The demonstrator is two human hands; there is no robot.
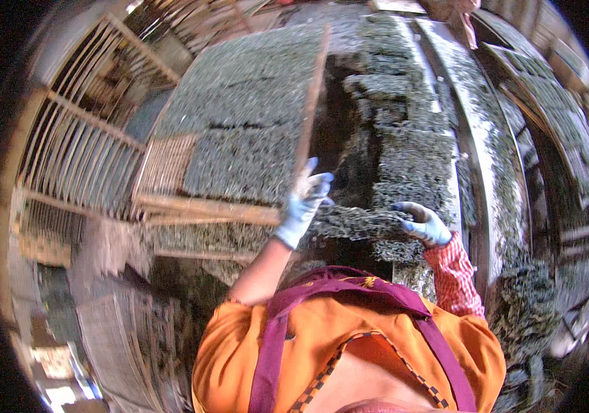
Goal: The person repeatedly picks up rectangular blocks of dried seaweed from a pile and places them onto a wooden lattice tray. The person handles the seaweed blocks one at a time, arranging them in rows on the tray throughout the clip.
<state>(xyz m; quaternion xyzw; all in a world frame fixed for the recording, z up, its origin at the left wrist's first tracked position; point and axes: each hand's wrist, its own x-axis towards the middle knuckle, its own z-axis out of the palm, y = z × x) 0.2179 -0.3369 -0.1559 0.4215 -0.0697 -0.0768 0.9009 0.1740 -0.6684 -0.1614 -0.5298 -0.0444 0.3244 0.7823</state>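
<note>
So the left hand (303, 206), in a pale blue-and-white glove, was up at the near right corner of a big wooden rack (219, 208), fingers spread pretty wide and pointing away from the body. It was right by the left end of a shaggy dark green slab (356, 224), but I honestly couldn't tell if the thumb side was touching it. The right hand (424, 224), gloved too, had its fingers drawn in narrow on the slab's right end. That slab sat crosswise between the two hands, just in front of the chest, near the low end of a long stack of similar slabs (415, 158). The rack had a wide dark sheet (253, 82) across most of it, plus a smaller piece (243, 162) closer in, with bare slats (163, 165) showing at its near left corner. More slatted frames (77, 131) stood off to the left, kinda blurry. Right arm had a red-checked sleeve (454, 275), left forearm was bare.
</note>
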